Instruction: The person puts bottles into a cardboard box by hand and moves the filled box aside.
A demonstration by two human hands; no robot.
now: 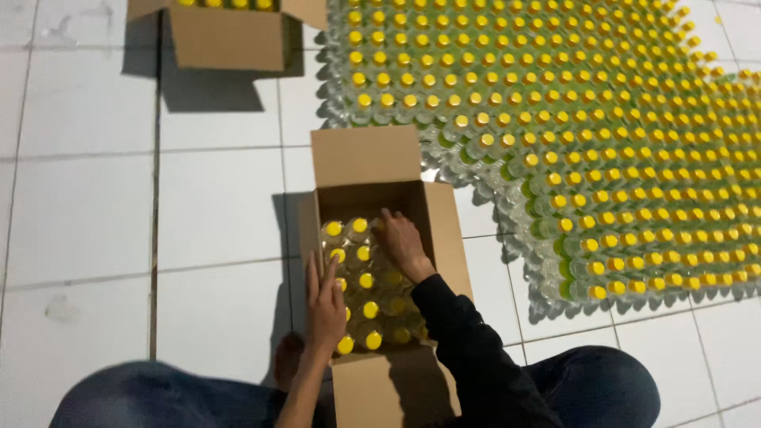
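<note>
Left hand (326, 305) lies flat, fingers together, on the yellow-capped bottles (366, 281) in the open cardboard box (446, 238), right hand (402, 244) curled over one deeper in; jammed rows could tip bottles or pinch fingers.

Yellow-capped clear bottles (366, 279), brown cardboard box (448, 238), white tiled floor (87, 214)

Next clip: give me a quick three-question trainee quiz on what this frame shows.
1. True or false: the open box between the knees holds yellow-capped bottles.
2. Which hand reaches deepest into the box? A) left hand B) right hand
3. Where is the second box?

Key: 1 true. 2 B. 3 On the tiled floor at the upper left, beside the large block of bottles.
</note>
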